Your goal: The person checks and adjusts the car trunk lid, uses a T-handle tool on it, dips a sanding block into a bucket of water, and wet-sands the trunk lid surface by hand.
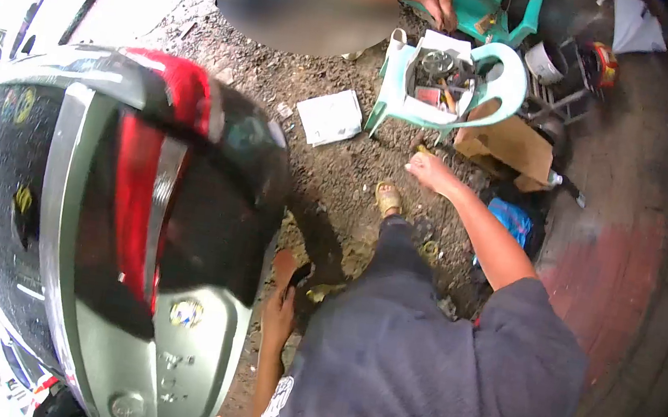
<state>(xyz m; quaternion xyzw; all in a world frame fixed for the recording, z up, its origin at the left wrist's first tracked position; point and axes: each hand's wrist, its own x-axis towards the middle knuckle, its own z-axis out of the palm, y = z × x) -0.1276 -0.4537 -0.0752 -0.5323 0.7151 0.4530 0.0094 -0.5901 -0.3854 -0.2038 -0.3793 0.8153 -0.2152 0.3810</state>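
My left hand point(279, 313) hangs low beside the rear of a green-silver car point(200, 360), fingers wrapped round a small dark object point(300, 275) whose kind I cannot tell. Just above that hand is a flat orange-brown shape point(283, 266). Out in front of me, my right hand point(431, 173) is closed over the gravel, with a small yellowish bit showing at its fingertips. It is nearest to a light green plastic chair point(500, 70) that carries a box of tools and small items point(444, 79). The car's red tail light point(135, 199) faces me on the left.
White sheets point(329, 117) lie on the gravel ahead. Right of the chair are an open cardboard box point(510, 150), a blue plastic bag point(509, 221) and a white bucket point(545, 63). Another person's bare feet point(440, 7) rest on a green chair at the back.
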